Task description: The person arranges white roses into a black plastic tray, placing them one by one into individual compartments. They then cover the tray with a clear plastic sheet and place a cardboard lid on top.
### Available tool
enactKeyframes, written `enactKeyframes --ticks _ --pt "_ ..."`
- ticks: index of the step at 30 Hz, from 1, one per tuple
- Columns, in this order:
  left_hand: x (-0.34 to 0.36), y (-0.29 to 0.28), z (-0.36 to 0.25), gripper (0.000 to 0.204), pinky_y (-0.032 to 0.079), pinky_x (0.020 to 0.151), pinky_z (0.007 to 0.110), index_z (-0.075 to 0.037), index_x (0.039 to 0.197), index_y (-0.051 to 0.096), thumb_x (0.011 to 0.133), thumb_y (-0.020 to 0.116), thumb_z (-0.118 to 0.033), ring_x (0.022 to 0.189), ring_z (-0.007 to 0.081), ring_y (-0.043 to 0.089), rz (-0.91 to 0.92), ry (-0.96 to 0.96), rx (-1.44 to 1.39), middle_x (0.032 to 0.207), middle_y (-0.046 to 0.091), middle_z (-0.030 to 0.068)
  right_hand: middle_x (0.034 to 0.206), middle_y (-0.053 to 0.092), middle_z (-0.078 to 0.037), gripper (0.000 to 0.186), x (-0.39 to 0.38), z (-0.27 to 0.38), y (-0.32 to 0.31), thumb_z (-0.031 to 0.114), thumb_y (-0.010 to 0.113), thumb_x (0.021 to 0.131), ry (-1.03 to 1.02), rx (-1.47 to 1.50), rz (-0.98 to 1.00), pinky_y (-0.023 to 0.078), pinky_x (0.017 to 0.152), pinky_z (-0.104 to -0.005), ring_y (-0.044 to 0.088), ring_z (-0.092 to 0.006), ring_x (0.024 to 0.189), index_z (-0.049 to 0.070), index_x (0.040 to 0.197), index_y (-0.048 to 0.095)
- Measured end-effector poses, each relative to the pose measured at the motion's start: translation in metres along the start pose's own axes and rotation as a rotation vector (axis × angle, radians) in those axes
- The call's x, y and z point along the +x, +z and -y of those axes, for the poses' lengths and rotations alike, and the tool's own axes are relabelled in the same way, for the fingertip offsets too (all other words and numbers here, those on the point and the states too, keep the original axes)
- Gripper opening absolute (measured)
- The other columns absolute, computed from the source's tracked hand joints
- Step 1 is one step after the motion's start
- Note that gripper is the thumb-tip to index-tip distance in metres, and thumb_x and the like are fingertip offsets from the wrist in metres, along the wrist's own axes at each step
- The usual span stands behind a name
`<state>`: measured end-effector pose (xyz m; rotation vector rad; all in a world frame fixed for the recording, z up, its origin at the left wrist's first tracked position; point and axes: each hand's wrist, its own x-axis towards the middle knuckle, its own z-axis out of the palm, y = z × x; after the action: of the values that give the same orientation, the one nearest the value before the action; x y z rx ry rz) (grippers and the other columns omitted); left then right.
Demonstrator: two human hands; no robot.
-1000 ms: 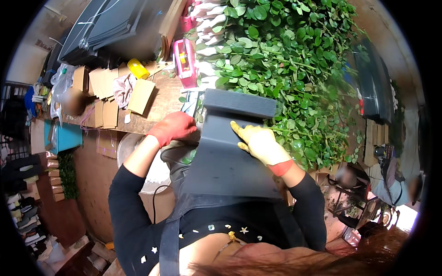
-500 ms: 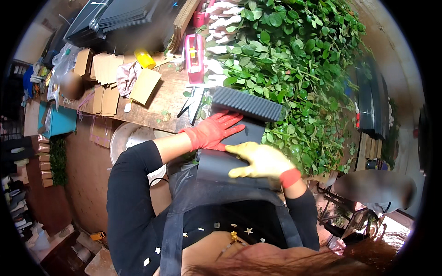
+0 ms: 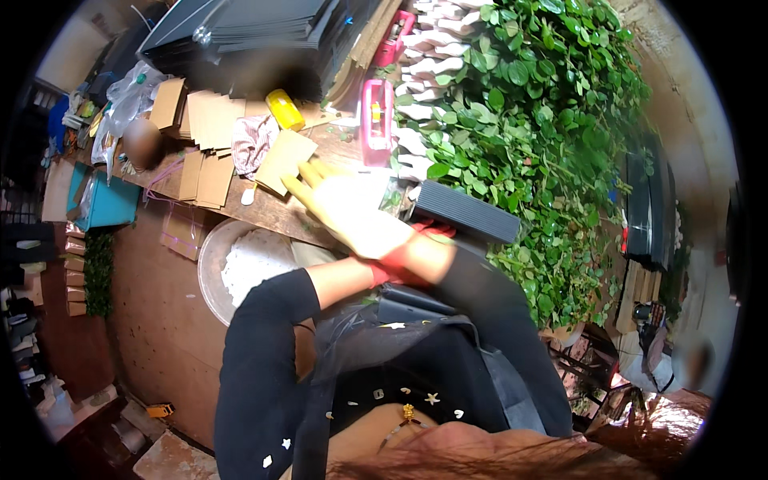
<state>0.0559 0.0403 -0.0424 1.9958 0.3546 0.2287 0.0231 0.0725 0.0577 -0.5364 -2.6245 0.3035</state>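
Observation:
My right hand [image 3: 352, 204], in a yellow glove with a red cuff, stretches across my left forearm with its fingers apart. Its fingertips are at the lower edge of a tan cardboard piece [image 3: 290, 162], and nothing shows in its grasp. Under the right wrist, my left hand [image 3: 436, 230] in a red glove is mostly hidden. Its visible fingers lie stretched out beside a ridged black strip [image 3: 466, 211] at the table's front edge. Below them, a smooth black sheet [image 3: 416, 304] lies against my dark apron.
Leafy green stems [image 3: 552, 120] pile up at the right, with white wrapped bundles [image 3: 428, 68] along their left side. A pink tape dispenser [image 3: 377, 120], a yellow roll [image 3: 285, 110] and a striped cloth [image 3: 254, 144] sit on the table. A round tub [image 3: 210, 268] stands below the table edge.
My right hand has swung left from the black sheet over my left arm to the cardboard. The left hand stays by the ridged strip. The view has shifted, and the scissors are no longer visible.

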Motion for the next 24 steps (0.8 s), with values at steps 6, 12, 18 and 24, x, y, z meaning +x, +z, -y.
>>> enactKeyframes --ticks 6,12,18,24 --pt "0.002 0.039 0.027 0.08 0.014 0.129 0.058 -0.015 0.165 0.033 0.098 0.053 -0.054 0.16 0.0369 0.026 -0.49 0.075 0.635 0.173 0.026 0.0213 0.132 0.068 -0.021 0.037 0.041 -0.064 0.132 0.015 0.058 0.092 -0.017 -0.383 -0.156 0.046 0.113 -0.0453 0.06 -0.0373 0.131 0.001 0.125 0.07" --pt "-0.01 0.028 0.009 0.077 0.021 0.128 0.057 -0.014 0.165 0.032 0.101 0.052 -0.051 0.157 0.035 0.031 -0.434 0.082 0.392 0.169 0.032 0.0185 0.118 0.073 -0.018 0.029 0.003 -0.044 0.076 0.019 0.058 0.096 -0.024 -0.273 -0.089 0.057 0.09 -0.0459 0.066 -0.0342 0.12 0.002 0.11 0.076" --pt "-0.026 0.046 0.024 0.072 0.029 0.125 0.055 -0.016 0.16 0.041 0.101 0.053 -0.054 0.151 0.0315 0.039 -0.444 -0.036 0.027 0.163 0.042 0.0133 0.111 0.074 -0.015 0.034 -0.12 -0.004 -0.112 0.026 0.067 0.101 0.506 0.577 0.276 0.057 0.086 -0.0351 0.072 -0.0201 0.101 0.013 0.133 0.068" --pt "-0.012 0.041 0.015 0.067 0.036 0.12 0.054 -0.017 0.153 0.052 0.097 0.058 -0.053 0.143 0.0322 0.049 -0.39 -0.171 0.514 0.154 0.054 0.0115 0.107 0.073 -0.005 0.032 -0.257 -0.045 -0.081 0.026 0.073 0.102 1.344 1.272 0.158 0.058 0.082 -0.0287 0.068 -0.012 0.094 0.002 0.124 0.069"
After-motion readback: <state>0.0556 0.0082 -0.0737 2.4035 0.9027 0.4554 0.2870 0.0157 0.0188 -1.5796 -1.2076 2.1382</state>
